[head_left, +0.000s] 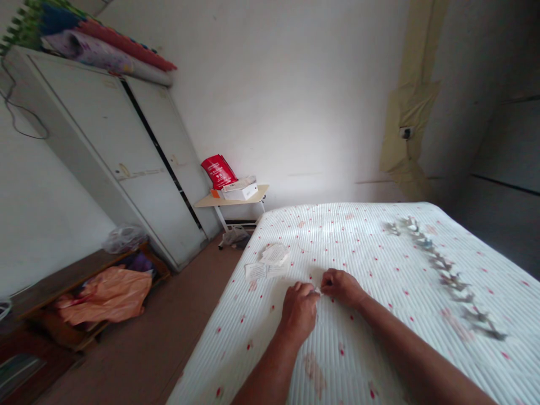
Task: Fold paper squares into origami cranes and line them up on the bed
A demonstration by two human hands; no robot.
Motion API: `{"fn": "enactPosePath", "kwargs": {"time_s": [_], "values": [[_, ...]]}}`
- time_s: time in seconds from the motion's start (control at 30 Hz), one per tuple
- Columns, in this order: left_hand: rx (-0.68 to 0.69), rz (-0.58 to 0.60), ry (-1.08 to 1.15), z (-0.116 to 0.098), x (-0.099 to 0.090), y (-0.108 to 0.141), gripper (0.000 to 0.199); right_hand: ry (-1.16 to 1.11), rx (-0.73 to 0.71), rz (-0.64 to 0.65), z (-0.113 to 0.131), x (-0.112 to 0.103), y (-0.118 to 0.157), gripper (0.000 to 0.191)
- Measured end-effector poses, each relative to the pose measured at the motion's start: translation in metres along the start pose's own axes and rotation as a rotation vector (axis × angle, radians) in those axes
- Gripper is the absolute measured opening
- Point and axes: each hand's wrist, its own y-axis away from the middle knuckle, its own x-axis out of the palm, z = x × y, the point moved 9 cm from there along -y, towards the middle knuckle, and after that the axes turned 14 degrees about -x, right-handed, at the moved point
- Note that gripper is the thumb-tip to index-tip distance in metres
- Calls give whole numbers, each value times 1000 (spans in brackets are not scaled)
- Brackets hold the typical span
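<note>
Hidden part: the small white piece (pixel 318 290) is mostly covered by fingers, so its shape is hard to tell.
Left hand (pixel 300 306): fingers are curled and pinch this piece; the thumb is not clear.
Right hand (pixel 341 286): fingertips are pressed together on its other side.
Printed papers (pixel 274 256): on the patterned bedding (pixel 350 349), beyond the grip and to its left.
Small figures (pixel 448 271): blurred row, right of the grip.
White box (pixel 241 193): on the far table, left beyond the grip; its contents cannot be seen.
</note>
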Motion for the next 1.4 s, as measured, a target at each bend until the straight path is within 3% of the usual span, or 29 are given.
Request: {"fn": "enactPosePath", "kwargs": {"time_s": [0.23,1.03,1.27,1.4], "values": [[75,-25,0,-14,-4,3,23,7,-7,-4,-1,1,0,9],[0,41,-80,-13,-4,3,20,-37,-26,-85,-14,-6,-1,19],[4,35,-87,-13,-3,3,20,-209,30,-117,-20,-6,2,11],[4,35,-85,-12,-2,3,19,-61,12,-128,-9,-4,3,11]]}}
